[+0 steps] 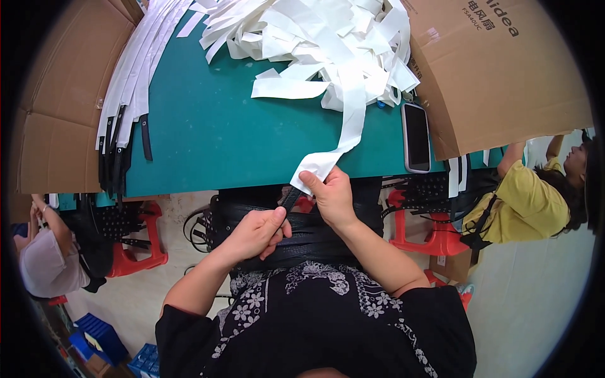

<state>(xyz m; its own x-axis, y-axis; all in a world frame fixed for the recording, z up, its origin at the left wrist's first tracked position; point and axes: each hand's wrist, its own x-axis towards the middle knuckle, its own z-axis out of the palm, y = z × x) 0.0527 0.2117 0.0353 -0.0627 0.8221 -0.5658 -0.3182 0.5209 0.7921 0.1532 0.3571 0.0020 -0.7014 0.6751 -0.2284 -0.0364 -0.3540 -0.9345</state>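
My left hand (pixel 261 233) is closed round a narrow black belt strap (pixel 290 198), just past the table's near edge. The strap's far end meets the mouth of a long white sleeve-like strip (pixel 353 120); how far it reaches inside is hidden. My right hand (pixel 332 196) pinches the strip's near end, thumb on top. From there the strip runs up to a loose heap of white strips (pixel 315 31) at the back of the table. More black straps (pixel 277 253) lie across my lap, under my hands.
The green table (pixel 208 126) holds several white-covered black straps (pixel 129 82) at left and a phone (pixel 416 137) at right. Cardboard walls (pixel 63 107) stand on both sides. Co-workers sit at far left and right, the right one in a yellow shirt (pixel 535 205). Red stools (pixel 142 242) flank me.
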